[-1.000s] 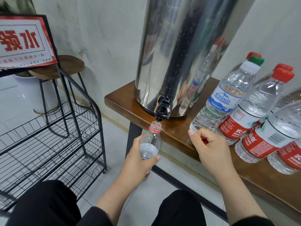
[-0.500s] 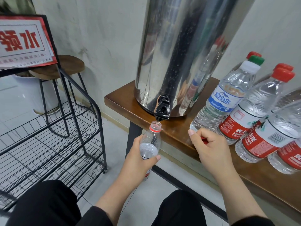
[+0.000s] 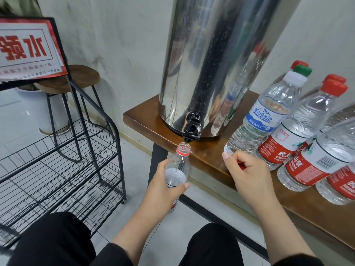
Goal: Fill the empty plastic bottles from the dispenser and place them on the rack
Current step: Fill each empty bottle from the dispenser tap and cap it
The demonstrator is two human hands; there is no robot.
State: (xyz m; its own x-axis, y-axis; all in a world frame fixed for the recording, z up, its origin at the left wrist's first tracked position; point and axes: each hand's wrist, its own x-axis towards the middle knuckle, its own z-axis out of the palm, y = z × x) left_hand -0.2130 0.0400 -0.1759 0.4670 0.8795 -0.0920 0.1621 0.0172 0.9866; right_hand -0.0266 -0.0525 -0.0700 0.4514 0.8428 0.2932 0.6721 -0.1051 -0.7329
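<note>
The steel dispenser (image 3: 217, 60) fills twelve o'clock, standing at the near corner of the wooden table (image 3: 209, 160), probably so that its black tap (image 3: 191, 130) overhangs the edge and a bottle can be brought up under it. At nine o'clock stands the black wire rack (image 3: 63, 166), its shelves in view bare of bottles, so by my reckoning the task is in an early fill. At three o'clock a cluster of capped bottles (image 3: 284, 131) leans together on the table, kept within reach of the tap; whether they hold water I cannot tell.

At the centre, the left hand (image 3: 163, 187) is wrapped around the bottle (image 3: 177, 166), holding it upright with its open mouth directly beneath the tap's spout, which seems meant to let a thin stream fall straight in. Water appears to fill about the lower half.

The right hand (image 3: 247, 169), at four o'clock, rests on the table edge with fingers curled round a small red cap (image 3: 241, 163), presumably kept ready for closing the bottle afterwards.
</note>
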